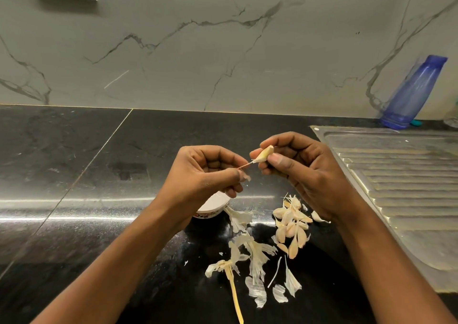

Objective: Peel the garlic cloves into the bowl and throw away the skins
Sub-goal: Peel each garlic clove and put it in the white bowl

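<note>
So we've got one pale clove point(265, 155) just above mid-frame in the right hand point(304, 172)'s grip, with a thin thread of skin point(244, 166) stretched off its tip to the left hand point(208, 172). Lower down on the black bench point(99, 174) sits a heap of unpeeled cloves point(292, 224), with papery white skins point(255, 256) and a dry stalk point(234, 289) just left of it. The little white bowl point(215, 203), flowers on the outside, peeks out behind the left wrist.

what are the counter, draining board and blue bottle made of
Counter: polished dark stone, probably granite; it mirrors light streaks. Draining board: ribbed silver sheet, seemingly stainless steel. Blue bottle: translucent, likely plastic, though glass is possible.
</note>
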